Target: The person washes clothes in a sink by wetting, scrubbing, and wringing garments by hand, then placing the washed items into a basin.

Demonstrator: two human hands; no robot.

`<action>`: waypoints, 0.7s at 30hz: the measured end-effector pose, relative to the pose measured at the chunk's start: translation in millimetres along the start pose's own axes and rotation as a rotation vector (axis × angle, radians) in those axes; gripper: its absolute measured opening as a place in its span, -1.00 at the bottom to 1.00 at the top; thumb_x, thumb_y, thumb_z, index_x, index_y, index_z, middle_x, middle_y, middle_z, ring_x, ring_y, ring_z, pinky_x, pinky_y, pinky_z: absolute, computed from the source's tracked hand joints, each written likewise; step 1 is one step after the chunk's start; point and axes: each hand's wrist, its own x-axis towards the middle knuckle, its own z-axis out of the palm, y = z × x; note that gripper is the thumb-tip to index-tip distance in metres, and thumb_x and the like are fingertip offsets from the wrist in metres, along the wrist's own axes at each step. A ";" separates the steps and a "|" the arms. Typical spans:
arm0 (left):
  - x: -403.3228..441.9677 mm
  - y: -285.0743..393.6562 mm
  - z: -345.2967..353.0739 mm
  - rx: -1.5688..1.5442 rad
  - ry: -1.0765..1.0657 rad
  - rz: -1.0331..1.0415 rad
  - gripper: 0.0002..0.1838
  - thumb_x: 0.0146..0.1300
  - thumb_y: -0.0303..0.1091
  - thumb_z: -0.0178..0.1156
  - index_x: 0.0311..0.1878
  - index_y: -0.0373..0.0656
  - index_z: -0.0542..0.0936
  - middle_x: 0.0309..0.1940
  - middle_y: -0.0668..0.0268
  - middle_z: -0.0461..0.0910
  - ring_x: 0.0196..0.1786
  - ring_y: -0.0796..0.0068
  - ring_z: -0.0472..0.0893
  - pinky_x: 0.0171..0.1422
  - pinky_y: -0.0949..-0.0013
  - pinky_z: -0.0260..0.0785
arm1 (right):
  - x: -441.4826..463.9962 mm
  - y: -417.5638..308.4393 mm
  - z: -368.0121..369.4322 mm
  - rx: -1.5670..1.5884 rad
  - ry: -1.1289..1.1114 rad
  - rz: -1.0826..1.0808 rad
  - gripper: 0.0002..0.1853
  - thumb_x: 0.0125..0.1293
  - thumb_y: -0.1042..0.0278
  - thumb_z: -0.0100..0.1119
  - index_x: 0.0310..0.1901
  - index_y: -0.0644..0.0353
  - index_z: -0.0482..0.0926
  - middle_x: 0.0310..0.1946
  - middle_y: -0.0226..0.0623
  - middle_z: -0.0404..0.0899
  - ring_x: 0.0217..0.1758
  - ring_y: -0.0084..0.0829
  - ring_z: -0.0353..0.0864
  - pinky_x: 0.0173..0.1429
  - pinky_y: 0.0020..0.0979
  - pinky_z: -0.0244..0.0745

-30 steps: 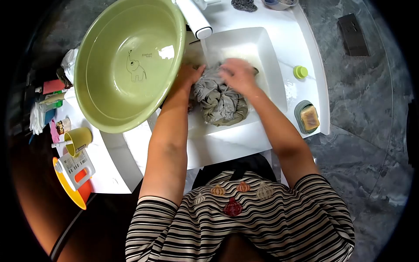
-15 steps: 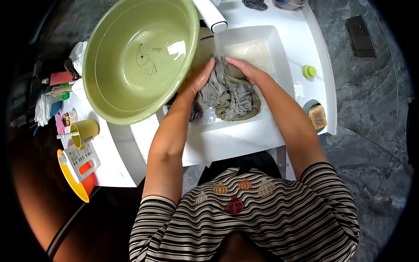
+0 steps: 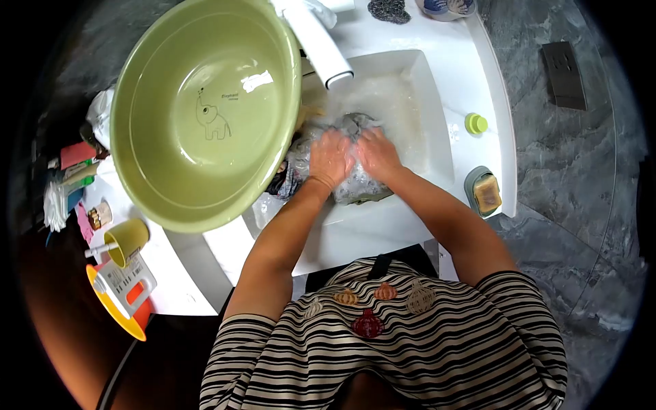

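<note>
In the white sink (image 3: 437, 137), a grey-green cloth garment (image 3: 372, 198) lies bunched up in foamy, cloudy water, mostly covered by my hands and the suds. My left hand (image 3: 331, 157) grips the wet cloth from its left side with bent fingers. Close beside it, my right hand (image 3: 377, 154) is closed on the same bundle, its fingertips sunk in the cloth and water. Above them is the white faucet (image 3: 321, 48), its spout over the basin. Darker patterned fabric (image 3: 283, 181) sits by the sink's left side, partly hidden by my left wrist and the green basin.
A large green basin (image 3: 198, 171) with an elephant drawing covers the counter's left. Right of the sink are a green cap (image 3: 476, 124) and a soap bar (image 3: 487, 193) in a dish. A steel scrubber (image 3: 388, 9) lies behind; a yellow cup (image 3: 128, 240) stands far left.
Both hands have come down and nearer my body, pushing the garment lower into the water, and they are now closer together. More foam and splashing shows around the cloth. The view has shifted slightly.
</note>
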 end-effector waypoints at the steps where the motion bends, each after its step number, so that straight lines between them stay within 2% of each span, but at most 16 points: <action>1: 14.8 -2.7 -1.3 -0.037 -0.056 -0.040 -0.69 0.01 -0.19 0.13 -0.18 -0.12 0.49 -0.01 0.11 0.46 0.11 0.07 0.37 0.03 0.01 0.28 | 6.9 1.9 1.2 -0.005 -0.008 0.006 -0.87 0.20 0.27 0.08 -0.33 0.12 0.52 -0.13 -0.22 0.51 0.15 -0.09 0.37 -0.03 -0.11 0.44; 3: 42.0 -10.6 3.5 -0.080 -0.107 -0.085 -0.68 -0.01 -0.20 0.14 -0.18 -0.12 0.49 -0.08 0.14 0.50 0.04 0.09 0.43 -0.03 0.05 0.33 | 27.5 4.0 0.3 -0.106 -0.092 0.225 -0.88 0.20 0.27 0.07 -0.29 0.08 0.49 -0.08 -0.22 0.51 -0.01 -0.13 0.47 -0.07 -0.18 0.46; 6: 70.1 -19.9 16.4 0.035 -0.114 -0.126 -0.71 -0.02 -0.22 0.15 -0.22 -0.13 0.52 -0.25 0.20 0.55 -0.13 0.12 0.51 -0.13 0.11 0.40 | 47.1 19.8 14.7 -0.045 0.023 0.270 -0.89 0.21 0.28 0.05 -0.28 0.08 0.46 -0.12 -0.22 0.55 -0.11 -0.14 0.54 -0.11 -0.15 0.46; 8: 82.3 -22.4 17.6 -0.153 0.085 -0.257 -0.77 0.05 -0.22 0.12 -0.28 -0.13 0.55 -0.31 0.15 0.57 -0.21 0.05 0.54 -0.14 0.05 0.39 | 64.6 22.5 7.0 0.006 0.001 0.315 -0.85 0.22 0.25 0.04 -0.25 0.09 0.48 -0.21 -0.19 0.57 -0.13 -0.15 0.55 -0.13 -0.14 0.46; 9: 90.6 -25.3 13.8 -0.205 -0.002 -0.333 -0.71 0.20 -0.15 0.00 -0.29 -0.18 0.57 -0.31 0.04 0.59 -0.22 -0.02 0.56 -0.12 0.00 0.39 | 73.7 21.5 4.2 0.062 -0.016 0.360 -0.81 0.22 0.22 0.03 -0.22 0.09 0.49 -0.29 -0.17 0.59 -0.16 -0.17 0.57 -0.14 -0.14 0.47; 10: 95.0 -39.1 38.9 -0.202 -0.003 -0.335 -0.71 0.20 -0.15 0.00 -0.29 -0.18 0.57 -0.31 0.04 0.59 -0.22 -0.02 0.56 -0.12 0.00 0.39 | 84.5 21.3 6.6 0.065 -0.017 0.359 -0.81 0.22 0.22 0.03 -0.22 0.09 0.49 -0.29 -0.17 0.59 -0.16 -0.17 0.57 -0.14 -0.14 0.47; 11: 97.8 -60.9 82.4 -0.374 0.142 -0.368 -0.65 0.26 -0.12 -0.08 -0.28 -0.20 0.56 -0.30 0.01 0.59 -0.22 -0.06 0.57 -0.11 -0.01 0.39 | 96.8 21.8 10.1 0.110 -0.029 0.535 -0.77 0.23 0.17 0.00 -0.19 0.10 0.49 -0.33 -0.12 0.60 -0.16 -0.09 0.57 -0.12 -0.07 0.41; 12: 100.4 -66.6 90.7 -0.364 0.211 -0.357 -0.61 0.29 -0.09 -0.13 -0.26 -0.21 0.57 -0.30 -0.01 0.59 -0.22 -0.07 0.57 -0.10 -0.02 0.39 | 107.1 26.6 12.3 0.152 -0.041 0.707 -0.73 0.23 0.13 -0.02 -0.17 0.11 0.49 -0.36 -0.08 0.60 -0.16 -0.02 0.56 -0.10 0.00 0.36; 13: 103.0 -72.1 98.6 -0.352 0.280 -0.346 -0.57 0.32 -0.06 -0.18 -0.24 -0.21 0.57 -0.30 -0.03 0.59 -0.22 -0.09 0.57 -0.10 -0.02 0.39 | 114.9 38.1 19.6 0.153 -0.042 0.701 -0.73 0.23 0.13 -0.02 -0.17 0.11 0.49 -0.36 -0.08 0.60 -0.16 -0.02 0.56 -0.10 0.00 0.36; 14: 105.7 -77.4 106.0 -0.338 0.349 -0.334 -0.52 0.35 -0.04 -0.22 -0.22 -0.22 0.57 -0.30 -0.05 0.59 -0.22 -0.11 0.58 -0.09 -0.03 0.40 | 118.4 51.7 32.8 0.057 0.007 0.564 -0.73 0.23 0.09 -0.01 -0.22 0.08 0.56 -0.42 -0.06 0.60 -0.13 -0.05 0.56 -0.04 -0.02 0.36; 15: 106.8 -70.2 93.8 -0.217 0.212 -0.435 -0.53 0.35 -0.04 -0.23 -0.18 -0.21 0.57 -0.25 -0.05 0.59 -0.19 -0.11 0.58 -0.06 -0.03 0.39 | 115.2 57.4 40.2 -0.033 0.057 0.430 -0.71 0.23 0.05 0.00 -0.28 0.04 0.62 -0.47 -0.04 0.60 -0.10 -0.09 0.56 0.02 -0.03 0.36; 16: 110.5 -61.8 73.7 -0.090 0.076 -0.532 -0.53 0.35 -0.04 -0.23 -0.14 -0.20 0.56 -0.20 -0.04 0.59 -0.16 -0.11 0.57 -0.03 -0.03 0.39 | 113.0 52.9 32.6 -0.021 0.060 0.427 -0.71 0.23 0.05 0.00 -0.28 0.04 0.62 -0.47 -0.04 0.60 -0.10 -0.09 0.56 0.02 -0.03 0.36; 18: 117.6 -27.4 2.4 -0.157 -0.124 -0.661 -0.45 0.28 0.10 -0.17 0.03 -0.16 0.50 -0.01 -0.05 0.53 0.05 -0.08 0.52 0.18 0.01 0.30 | 115.9 44.0 7.0 -0.184 0.087 0.308 -0.69 0.21 0.02 0.02 -0.36 0.04 0.65 -0.41 -0.01 0.61 -0.07 -0.08 0.56 0.06 -0.04 0.34; 19: 112.1 -30.3 -1.4 -0.198 -0.097 -0.622 -0.43 0.25 0.13 -0.16 0.04 -0.15 0.51 0.00 -0.05 0.53 0.08 -0.07 0.50 0.21 0.04 0.29 | 113.2 56.4 22.8 -0.044 0.264 0.210 -0.65 0.19 -0.05 0.04 -0.36 0.05 0.65 -0.39 0.04 0.60 -0.07 -0.06 0.55 0.06 -0.05 0.35; 20: 106.2 -37.2 -2.9 -0.242 -0.077 -0.582 -0.41 0.22 0.16 -0.15 0.04 -0.13 0.53 0.02 -0.04 0.53 0.11 -0.06 0.48 0.24 0.08 0.27 | 115.8 59.0 19.2 -0.032 0.262 0.213 -0.65 0.19 -0.05 0.04 -0.36 0.05 0.65 -0.39 0.04 0.60 -0.07 -0.06 0.55 0.06 -0.05 0.35; 21: 106.3 -47.4 -6.1 -0.290 -0.201 -0.556 -0.38 0.21 0.19 -0.14 0.06 -0.12 0.54 0.07 -0.04 0.50 0.14 -0.04 0.46 0.25 0.13 0.26 | 116.8 62.9 14.2 0.234 0.044 0.271 -0.61 0.20 -0.10 0.04 -0.36 0.07 0.66 -0.37 0.06 0.59 -0.07 -0.03 0.54 0.10 -0.04 0.33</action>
